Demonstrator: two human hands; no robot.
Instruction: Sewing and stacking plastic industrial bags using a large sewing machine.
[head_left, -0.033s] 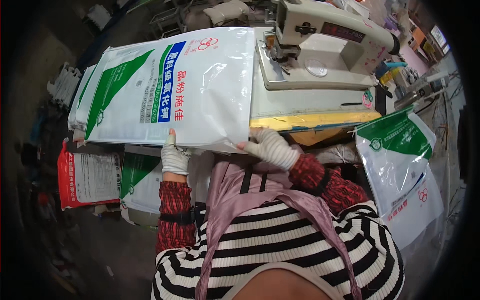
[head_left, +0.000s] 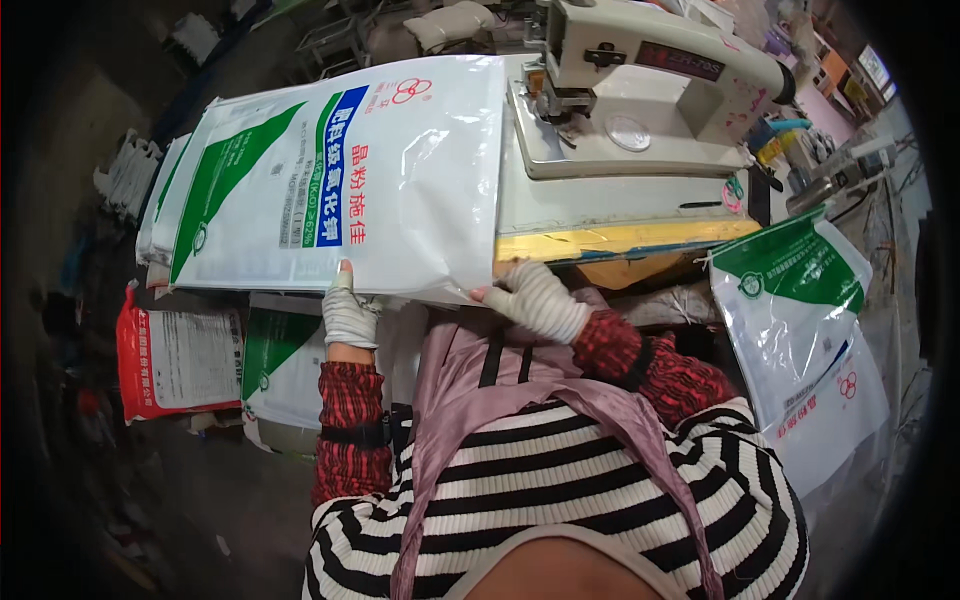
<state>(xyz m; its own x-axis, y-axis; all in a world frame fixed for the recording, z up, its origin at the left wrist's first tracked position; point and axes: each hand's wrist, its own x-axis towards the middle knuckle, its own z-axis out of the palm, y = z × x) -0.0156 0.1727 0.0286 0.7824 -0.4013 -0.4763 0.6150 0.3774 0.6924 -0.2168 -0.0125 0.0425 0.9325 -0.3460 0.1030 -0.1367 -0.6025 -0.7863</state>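
A flat white woven sack (head_left: 430, 190) with green, blue and red print lies on the table in front of me, on top of more sacks at its left end. My left hand (head_left: 350, 308), in a white knit fingerless glove, grips its near edge, thumb on top and the other fingers hidden below. At the near right corner my right hand (head_left: 540, 300), gloved alike, pinches the sack with the thumb on top. Just right of the sack stands a cream sewing machine (head_left: 690, 90).
Small scissors with a green-and-pink handle (head_left: 733, 192) lie by the machine. A white-and-green sack (head_left: 795, 310) hangs over the right side. At the lower left are a red-and-white sack (head_left: 185, 355) and another green-and-white one (head_left: 290, 365). The table's front edge is yellow (head_left: 620, 243).
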